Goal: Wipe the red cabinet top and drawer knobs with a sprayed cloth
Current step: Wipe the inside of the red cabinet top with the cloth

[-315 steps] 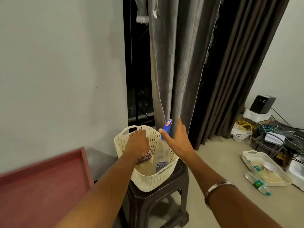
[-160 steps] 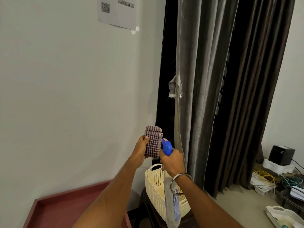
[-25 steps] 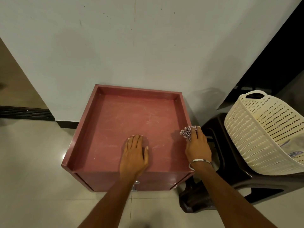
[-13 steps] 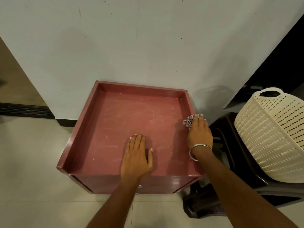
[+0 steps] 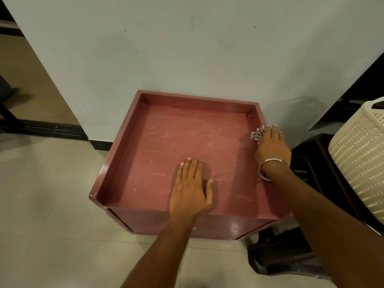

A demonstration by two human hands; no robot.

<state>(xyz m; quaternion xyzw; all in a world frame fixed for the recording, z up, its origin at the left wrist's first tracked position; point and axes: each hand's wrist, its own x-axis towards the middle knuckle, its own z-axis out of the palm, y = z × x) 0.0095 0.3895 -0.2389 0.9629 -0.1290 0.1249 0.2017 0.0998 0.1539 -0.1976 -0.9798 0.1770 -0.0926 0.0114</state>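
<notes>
The red cabinet [image 5: 166, 142] stands against the white wall, its top a shallow tray with raised rims, streaked with pale marks. My left hand [image 5: 191, 188] lies flat on the top near the front edge, fingers straight. My right hand [image 5: 272, 146] presses the checked cloth [image 5: 257, 135] onto the right rim, toward the back corner; only a bunched bit of cloth shows past my fingertips. A small metal drawer knob [image 5: 194, 228] peeks out below my left wrist on the cabinet front.
A dark plastic stool [image 5: 311, 163] stands right beside the cabinet and carries a cream perforated basket [image 5: 359, 154]. Beige floor tiles [image 5: 41, 225] surround the cabinet. A dark doorway threshold [image 5: 41, 127] runs along the left.
My right hand has slid the cloth along the right rim toward the back wall. My left hand stays flat on the top. The camera has shifted left, cutting off more of the basket.
</notes>
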